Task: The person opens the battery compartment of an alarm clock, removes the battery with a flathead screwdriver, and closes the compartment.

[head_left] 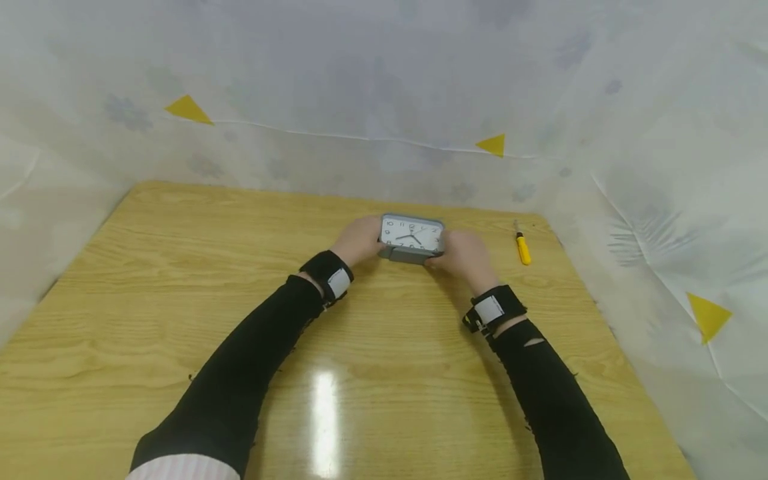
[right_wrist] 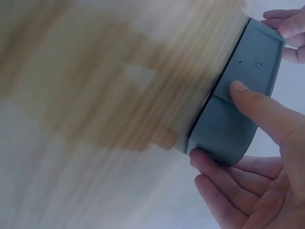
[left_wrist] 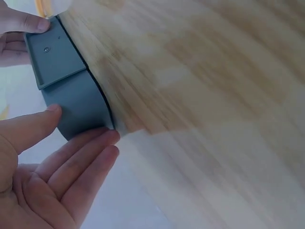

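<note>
Clock [head_left: 413,233] near the far edge of the table [head_left: 288,300], tilted face up towards the camera, pinched at both ends. Nearest, cut off by the lower border, a pale striped cuff [head_left: 183,467], then black sleeves [head_left: 240,353] running up both forearms. At each wrist, black bands [head_left: 505,303] with blank-looking white patches [head_left: 339,283].

Farther on, left hand [head_left: 359,241] and right hand [head_left: 467,255] at opposite ends of the grey casing, each with thumb on one side and curled fingers round the end. On the white dial, large dark numerals: 10, 11, 12, 1 and 2 readable along the top, 9 at left; lower row blurred, right rim partly covered by fingers. In the wrist views, a recessed panel [left_wrist: 57,62] with a small screw [left_wrist: 46,49]; back of the clock hidden. Cannot tell whether resting on the wood or lifted slightly.

To the right, well apart from the right hand and near the table's right edge, a yellow-handled screwdriver [head_left: 524,252], tip pointing away. Broad wood to the left and between the forearms; little room behind the clock. Beyond, a pale patterned sheet [head_left: 360,67] with yellow triangles [head_left: 189,110].
</note>
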Available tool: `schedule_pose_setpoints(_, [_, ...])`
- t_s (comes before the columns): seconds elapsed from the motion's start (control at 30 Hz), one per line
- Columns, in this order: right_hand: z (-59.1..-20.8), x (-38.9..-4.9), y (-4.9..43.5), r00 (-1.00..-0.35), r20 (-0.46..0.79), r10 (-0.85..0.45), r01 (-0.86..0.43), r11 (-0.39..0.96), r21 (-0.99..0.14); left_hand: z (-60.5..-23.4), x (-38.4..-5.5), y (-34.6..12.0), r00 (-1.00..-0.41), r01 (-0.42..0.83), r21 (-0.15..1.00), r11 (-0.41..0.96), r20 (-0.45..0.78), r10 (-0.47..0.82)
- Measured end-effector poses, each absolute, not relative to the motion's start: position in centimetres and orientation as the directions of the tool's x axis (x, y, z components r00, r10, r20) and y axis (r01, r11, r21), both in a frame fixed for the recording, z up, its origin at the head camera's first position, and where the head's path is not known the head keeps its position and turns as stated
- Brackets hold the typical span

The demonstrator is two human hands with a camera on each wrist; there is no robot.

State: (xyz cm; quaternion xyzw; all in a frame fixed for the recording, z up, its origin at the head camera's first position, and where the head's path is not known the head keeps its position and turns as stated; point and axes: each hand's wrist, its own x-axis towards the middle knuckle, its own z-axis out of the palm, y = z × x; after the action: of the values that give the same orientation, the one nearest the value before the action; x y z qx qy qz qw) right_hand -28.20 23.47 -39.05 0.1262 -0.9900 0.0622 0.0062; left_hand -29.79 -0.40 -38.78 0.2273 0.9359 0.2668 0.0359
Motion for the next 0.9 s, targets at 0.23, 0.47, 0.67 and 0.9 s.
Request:
schedule_pose_setpoints(0.23, [-39.3, -26.7, 21.2, -0.957, 0.049, -0.288, -0.291, 0.949, -0.119, -38.8, -28.1, -3.2, -0.907, 0.367, 0.517, 0.773, 0.013, 0.422])
schedule_pose_setpoints(0.47, [-39.1, -24.9, 19.0, -0.954, 0.064, -0.294, -0.301, 0.939, -0.168, -38.8, -26.1, -5.6, -0.911, 0.359, 0.492, 0.793, 0.0, 0.412])
schedule_pose_setpoints(0.67, [-38.7, -23.5, 17.8, -0.943, 0.056, -0.329, -0.333, 0.926, -0.179, -38.4, -24.2, -6.9, -0.912, 0.342, 0.512, 0.788, -0.02, 0.409])
schedule_pose_setpoints(0.9, [-39.0, -21.9, 16.7, -0.939, 0.051, -0.339, -0.343, 0.924, -0.169, -38.8, -22.3, -8.0, -0.922, 0.333, 0.478, 0.813, -0.014, 0.386])
